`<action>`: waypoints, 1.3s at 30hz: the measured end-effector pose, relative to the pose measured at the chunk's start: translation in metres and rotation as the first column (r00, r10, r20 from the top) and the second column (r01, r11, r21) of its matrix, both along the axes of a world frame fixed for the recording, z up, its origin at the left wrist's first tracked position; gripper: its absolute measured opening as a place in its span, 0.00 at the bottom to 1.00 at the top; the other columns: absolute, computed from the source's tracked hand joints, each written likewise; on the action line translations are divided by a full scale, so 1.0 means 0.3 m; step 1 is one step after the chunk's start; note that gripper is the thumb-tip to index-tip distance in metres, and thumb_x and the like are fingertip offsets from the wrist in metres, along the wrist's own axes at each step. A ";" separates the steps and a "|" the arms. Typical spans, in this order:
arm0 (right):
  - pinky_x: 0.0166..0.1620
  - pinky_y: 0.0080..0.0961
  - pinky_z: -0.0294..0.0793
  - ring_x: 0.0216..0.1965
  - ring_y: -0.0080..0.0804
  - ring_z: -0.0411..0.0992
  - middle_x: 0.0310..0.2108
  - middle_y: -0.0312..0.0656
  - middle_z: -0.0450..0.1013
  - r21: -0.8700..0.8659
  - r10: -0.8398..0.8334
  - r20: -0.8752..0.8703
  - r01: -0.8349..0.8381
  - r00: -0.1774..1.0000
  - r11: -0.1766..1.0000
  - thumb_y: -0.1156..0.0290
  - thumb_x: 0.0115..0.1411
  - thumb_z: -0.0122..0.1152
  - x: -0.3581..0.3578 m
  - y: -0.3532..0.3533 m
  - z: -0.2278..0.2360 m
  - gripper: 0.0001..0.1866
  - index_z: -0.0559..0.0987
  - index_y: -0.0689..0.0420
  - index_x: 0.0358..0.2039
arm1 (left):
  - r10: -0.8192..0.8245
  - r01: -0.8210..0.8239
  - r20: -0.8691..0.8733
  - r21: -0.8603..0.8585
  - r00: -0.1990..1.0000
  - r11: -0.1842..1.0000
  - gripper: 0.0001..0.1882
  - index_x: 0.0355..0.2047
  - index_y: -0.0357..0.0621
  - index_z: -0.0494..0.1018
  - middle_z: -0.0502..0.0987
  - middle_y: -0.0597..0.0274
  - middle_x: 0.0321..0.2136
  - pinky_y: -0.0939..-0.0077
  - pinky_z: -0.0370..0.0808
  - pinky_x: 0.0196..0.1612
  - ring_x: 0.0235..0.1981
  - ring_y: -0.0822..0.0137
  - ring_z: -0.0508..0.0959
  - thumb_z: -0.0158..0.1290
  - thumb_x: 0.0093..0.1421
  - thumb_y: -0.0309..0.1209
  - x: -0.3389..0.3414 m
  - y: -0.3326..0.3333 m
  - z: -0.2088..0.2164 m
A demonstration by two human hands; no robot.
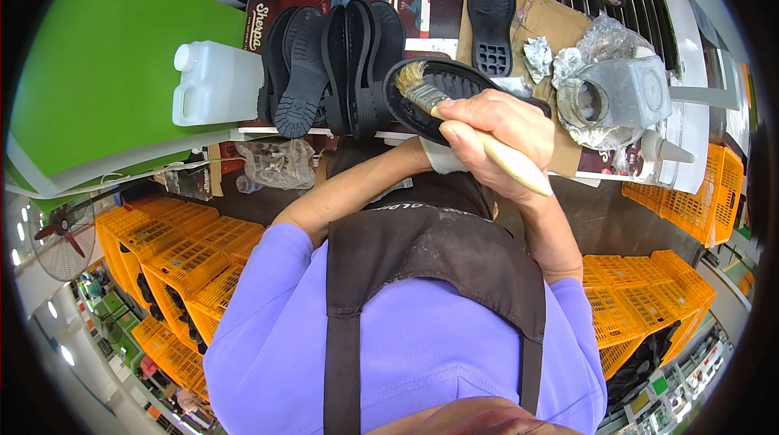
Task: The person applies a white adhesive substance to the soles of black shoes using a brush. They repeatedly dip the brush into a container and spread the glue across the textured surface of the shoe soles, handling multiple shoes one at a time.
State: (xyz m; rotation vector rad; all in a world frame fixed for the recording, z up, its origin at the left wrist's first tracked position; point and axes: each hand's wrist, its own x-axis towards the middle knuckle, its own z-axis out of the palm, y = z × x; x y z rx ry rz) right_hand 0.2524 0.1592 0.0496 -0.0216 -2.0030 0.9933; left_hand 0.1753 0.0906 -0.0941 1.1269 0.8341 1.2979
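Black shoe sole (456,86), its hollow side facing the wearer, is sitting near the centre, just right of a group of dark soles (335,70) and below a brown cardboard sheet (561,25). The right hand (509,131) is gripping a flat brush (425,96), fingers closed around the pale handle, and the bristles are pointing inside the sole's raised rim, at its left end. The left hand is reaching in behind, a white band (445,157) showing at its wrist; its fingers are hidden, so whether they are gripping cannot be told. Doing this brushing well is probably calling for a steady sole, light pressure and even strokes along the inner rim, without smearing the outer wall.
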 end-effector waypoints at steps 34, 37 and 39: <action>0.31 0.19 0.69 0.28 0.22 0.71 0.28 0.37 0.74 -0.391 0.133 0.331 0.008 0.934 0.920 0.77 0.52 0.60 0.186 0.318 -0.005 0.07 0.78 0.63 0.33 | 0.049 0.179 0.578 -0.330 0.815 0.927 0.30 0.56 0.33 0.58 0.70 0.47 0.48 0.65 0.67 0.53 0.48 0.57 0.72 0.48 0.53 0.33 -0.210 -0.056 0.185; 0.30 0.22 0.70 0.28 0.29 0.72 0.28 0.40 0.74 0.065 0.004 0.310 -0.026 0.951 0.998 0.80 0.51 0.61 0.143 0.297 -0.010 0.08 0.78 0.61 0.33 | 0.123 0.126 0.606 -0.352 0.786 0.928 0.31 0.55 0.31 0.58 0.70 0.37 0.45 0.55 0.72 0.47 0.44 0.47 0.75 0.44 0.56 0.41 -0.198 -0.087 0.216; 0.29 0.25 0.70 0.26 0.33 0.71 0.26 0.41 0.72 0.200 -0.143 0.324 0.081 0.935 0.977 0.78 0.49 0.63 0.125 0.253 -0.034 0.11 0.78 0.58 0.35 | 0.151 0.105 0.610 -0.363 0.778 0.926 0.31 0.54 0.30 0.59 0.71 0.36 0.44 0.56 0.74 0.45 0.42 0.47 0.75 0.42 0.57 0.42 -0.194 -0.100 0.192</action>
